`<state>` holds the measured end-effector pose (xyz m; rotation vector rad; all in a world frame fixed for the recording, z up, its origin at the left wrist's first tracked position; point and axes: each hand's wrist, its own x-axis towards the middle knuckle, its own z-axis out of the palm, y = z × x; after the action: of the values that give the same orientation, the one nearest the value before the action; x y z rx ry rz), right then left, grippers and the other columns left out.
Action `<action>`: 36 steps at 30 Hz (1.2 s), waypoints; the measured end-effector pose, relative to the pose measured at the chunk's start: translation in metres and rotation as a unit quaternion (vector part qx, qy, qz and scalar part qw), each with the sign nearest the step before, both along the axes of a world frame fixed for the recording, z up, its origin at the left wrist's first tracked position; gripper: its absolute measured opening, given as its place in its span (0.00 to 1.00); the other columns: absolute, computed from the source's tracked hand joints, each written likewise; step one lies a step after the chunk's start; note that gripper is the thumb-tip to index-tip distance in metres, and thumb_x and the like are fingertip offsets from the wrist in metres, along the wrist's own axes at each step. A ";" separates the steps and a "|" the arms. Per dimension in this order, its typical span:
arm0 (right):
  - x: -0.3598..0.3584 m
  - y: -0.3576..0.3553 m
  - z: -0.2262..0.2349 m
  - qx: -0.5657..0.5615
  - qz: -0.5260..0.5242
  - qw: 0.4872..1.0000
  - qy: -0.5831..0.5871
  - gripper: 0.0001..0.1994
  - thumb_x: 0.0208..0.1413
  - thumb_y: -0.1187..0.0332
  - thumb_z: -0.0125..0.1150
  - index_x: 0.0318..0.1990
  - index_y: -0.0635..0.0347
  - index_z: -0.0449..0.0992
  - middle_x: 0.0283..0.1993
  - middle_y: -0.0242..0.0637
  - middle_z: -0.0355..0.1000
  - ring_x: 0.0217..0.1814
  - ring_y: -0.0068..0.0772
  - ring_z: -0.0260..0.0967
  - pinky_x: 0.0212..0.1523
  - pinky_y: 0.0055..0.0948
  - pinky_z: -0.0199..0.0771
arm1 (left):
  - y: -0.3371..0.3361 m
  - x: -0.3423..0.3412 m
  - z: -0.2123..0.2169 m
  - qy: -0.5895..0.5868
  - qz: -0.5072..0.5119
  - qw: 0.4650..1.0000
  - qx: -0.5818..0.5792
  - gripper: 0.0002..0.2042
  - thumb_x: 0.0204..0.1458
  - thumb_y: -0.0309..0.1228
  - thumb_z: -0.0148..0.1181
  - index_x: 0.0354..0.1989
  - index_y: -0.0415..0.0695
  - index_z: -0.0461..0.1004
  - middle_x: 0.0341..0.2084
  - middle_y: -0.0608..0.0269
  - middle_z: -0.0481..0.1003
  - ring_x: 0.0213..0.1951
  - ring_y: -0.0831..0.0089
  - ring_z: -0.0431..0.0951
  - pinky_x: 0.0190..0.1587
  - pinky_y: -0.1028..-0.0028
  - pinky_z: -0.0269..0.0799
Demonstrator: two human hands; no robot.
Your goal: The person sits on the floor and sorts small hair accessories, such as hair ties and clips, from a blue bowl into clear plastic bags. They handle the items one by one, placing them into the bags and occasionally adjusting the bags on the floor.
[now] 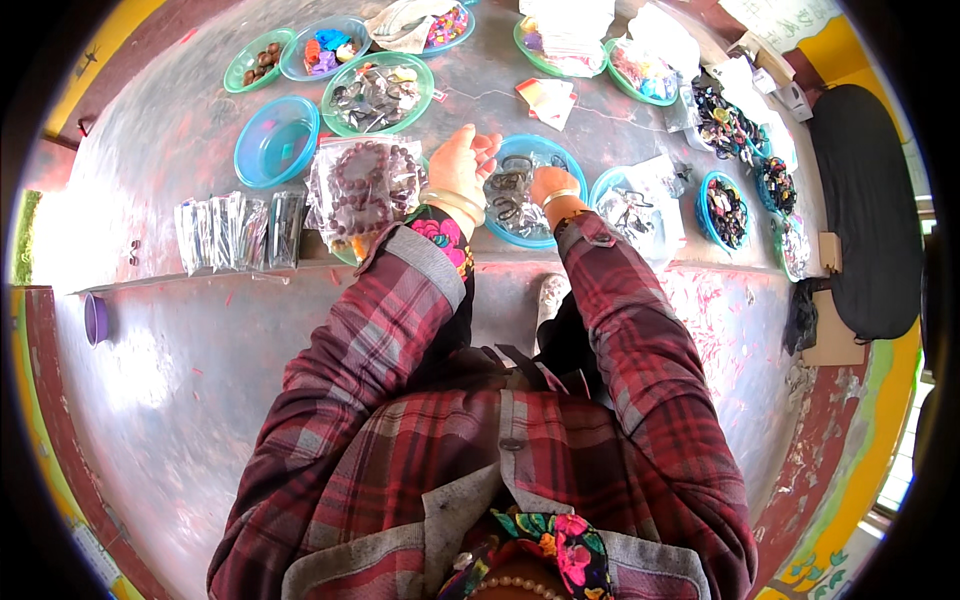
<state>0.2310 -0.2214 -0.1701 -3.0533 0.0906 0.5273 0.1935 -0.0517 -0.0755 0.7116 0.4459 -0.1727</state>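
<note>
My left hand (464, 166), with a bangle at the wrist, is raised at the left rim of a round blue basket (572, 165). Its fingers are loosely bent and apart, and nothing shows in them. Over the right side of that basket my right hand (553, 184) is closed, its fingertips turned down. Whatever it may grip is hidden. Dark looped pieces (512, 188), some under clear plastic, lie in the basket between the hands. Beside my left wrist is a clear bag of dark purple beads (362, 185), resting on a mostly covered green basket.
Left stand an empty blue basket (242, 150), packets in clear sleeves (240, 232) and a green basket of wrapped pieces (335, 118). A blue basket with clear bags (610, 178) adjoins on the right. Folded cards (548, 102) lie beyond. A purple bucket (96, 319) sits lower left.
</note>
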 end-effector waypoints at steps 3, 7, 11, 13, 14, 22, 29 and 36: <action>-0.002 -0.002 0.011 -0.002 0.005 1.000 -0.003 0.12 0.48 0.68 0.46 0.36 0.56 0.76 0.40 0.44 0.71 0.44 0.43 0.69 0.42 0.35 0.70 | 0.000 0.000 0.000 0.000 -0.004 1.000 0.001 0.11 0.47 0.38 0.54 0.23 0.44 0.67 0.31 0.57 0.73 0.36 0.70 0.71 0.39 0.74 0.63; 0.001 -0.003 -0.002 0.047 0.091 0.995 -0.021 0.12 0.46 0.68 0.47 0.38 0.56 0.75 0.40 0.45 0.71 0.44 0.44 0.69 0.42 0.37 0.69 | -0.001 -0.001 -0.001 -0.003 -0.008 1.000 0.001 0.10 0.47 0.38 0.54 0.23 0.44 0.66 0.31 0.57 0.73 0.35 0.70 0.71 0.38 0.74 0.63; -0.005 0.003 -0.006 0.061 0.151 0.987 -0.006 0.13 0.46 0.69 0.48 0.41 0.53 0.73 0.40 0.44 0.71 0.45 0.44 0.68 0.44 0.38 0.67 | -0.002 0.000 0.000 0.003 -0.013 1.000 -0.001 0.10 0.47 0.37 0.53 0.22 0.43 0.66 0.31 0.56 0.73 0.35 0.70 0.71 0.37 0.75 0.64; -0.005 0.005 -0.006 0.030 0.176 0.983 0.041 0.13 0.46 0.69 0.47 0.41 0.53 0.72 0.41 0.45 0.70 0.45 0.45 0.68 0.44 0.38 0.67 | -0.002 -0.001 0.001 0.002 -0.016 1.000 0.000 0.10 0.47 0.37 0.53 0.23 0.43 0.66 0.31 0.55 0.73 0.34 0.70 0.71 0.37 0.75 0.64; -0.006 0.005 -0.007 0.044 0.171 0.984 0.033 0.14 0.45 0.68 0.49 0.41 0.53 0.72 0.40 0.45 0.71 0.44 0.45 0.68 0.43 0.38 0.67 | -0.002 -0.001 0.002 0.002 -0.018 1.000 0.001 0.10 0.47 0.37 0.53 0.23 0.43 0.66 0.31 0.55 0.73 0.34 0.70 0.71 0.37 0.75 0.64; -0.018 0.015 0.001 0.065 0.237 0.966 0.077 0.15 0.44 0.71 0.51 0.43 0.56 0.68 0.39 0.46 0.70 0.44 0.46 0.68 0.42 0.41 0.67 | -0.002 -0.001 0.002 -0.005 -0.022 1.000 -0.001 0.10 0.47 0.36 0.53 0.23 0.43 0.66 0.31 0.54 0.73 0.34 0.70 0.72 0.37 0.75 0.64; -0.026 0.026 -0.016 -0.018 0.297 0.954 0.035 0.16 0.43 0.66 0.52 0.43 0.55 0.68 0.35 0.44 0.71 0.38 0.45 0.70 0.36 0.40 0.69 | -0.003 0.001 0.002 0.016 -0.023 1.000 0.006 0.10 0.47 0.36 0.53 0.23 0.43 0.66 0.30 0.55 0.73 0.34 0.70 0.72 0.37 0.75 0.64; -0.010 0.008 0.008 0.109 0.225 0.968 0.002 0.15 0.40 0.63 0.53 0.38 0.55 0.72 0.37 0.47 0.71 0.40 0.46 0.70 0.39 0.39 0.68 | -0.003 0.000 -0.001 0.000 -0.024 1.000 -0.002 0.10 0.47 0.37 0.53 0.24 0.43 0.66 0.30 0.55 0.73 0.34 0.70 0.72 0.36 0.75 0.64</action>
<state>0.2205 -0.2134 -0.1616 -2.8482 -0.6312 0.5185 0.1940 -0.0552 -0.0762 0.7196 0.4278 -0.2181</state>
